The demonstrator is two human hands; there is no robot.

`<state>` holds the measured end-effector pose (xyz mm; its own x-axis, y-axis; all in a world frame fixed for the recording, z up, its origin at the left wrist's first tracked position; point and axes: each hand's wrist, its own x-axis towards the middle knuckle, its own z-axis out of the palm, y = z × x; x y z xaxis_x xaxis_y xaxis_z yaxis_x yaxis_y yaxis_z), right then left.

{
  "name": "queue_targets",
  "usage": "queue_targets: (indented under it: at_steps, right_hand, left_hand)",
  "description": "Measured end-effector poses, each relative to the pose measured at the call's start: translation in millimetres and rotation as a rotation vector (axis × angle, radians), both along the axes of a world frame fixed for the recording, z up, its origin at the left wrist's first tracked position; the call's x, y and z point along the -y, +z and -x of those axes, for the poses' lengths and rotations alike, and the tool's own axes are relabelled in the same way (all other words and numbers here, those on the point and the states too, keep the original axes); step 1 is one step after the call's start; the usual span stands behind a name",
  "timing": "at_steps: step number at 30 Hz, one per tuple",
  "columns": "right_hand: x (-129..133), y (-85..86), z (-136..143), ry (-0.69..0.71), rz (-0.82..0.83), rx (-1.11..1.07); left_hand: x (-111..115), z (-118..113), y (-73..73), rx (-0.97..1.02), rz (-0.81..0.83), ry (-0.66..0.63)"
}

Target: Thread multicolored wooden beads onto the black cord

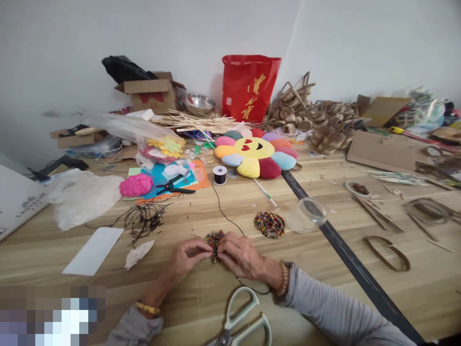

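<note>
Loose coloured beads [215,240] lie in a small pile on the wooden table, between my two hands. My left hand [190,254] pinches at the pile's left side, thumb and forefinger together. On the other side my right hand [243,257] is closed, its fingertips at the beads. What either hand holds is too small to make out. A thin black cord runs from the spool [219,176] toward my right hand, and more cord shows below that hand. Coiled strings of beads [269,225] lie to the right. Scissors [242,319] with pale handles rest nearest me.
Tangled black cords [146,218], white paper [94,251] and pliers [173,188] lie at the left. A flower cushion [254,151] and a red bag [249,89] stand behind. A clear round lid [312,210] sits on a dark strip [355,264] at the right.
</note>
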<state>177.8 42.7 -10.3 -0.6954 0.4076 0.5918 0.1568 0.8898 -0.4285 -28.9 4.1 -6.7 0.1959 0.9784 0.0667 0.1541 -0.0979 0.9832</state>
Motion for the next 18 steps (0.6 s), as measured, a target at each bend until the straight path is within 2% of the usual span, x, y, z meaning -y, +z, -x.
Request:
queue_targets:
  at_steps: [7,18]
  right_hand:
    - [0.0,-3.0,0.4,0.011,-0.005,0.006]
    - [0.8,-3.2,1.3,0.050,0.026,0.004]
  left_hand:
    - [1.2,-3.1,3.6,-0.030,-0.013,-0.003]
    - [2.9,-7.5,3.4,0.026,0.120,-0.006]
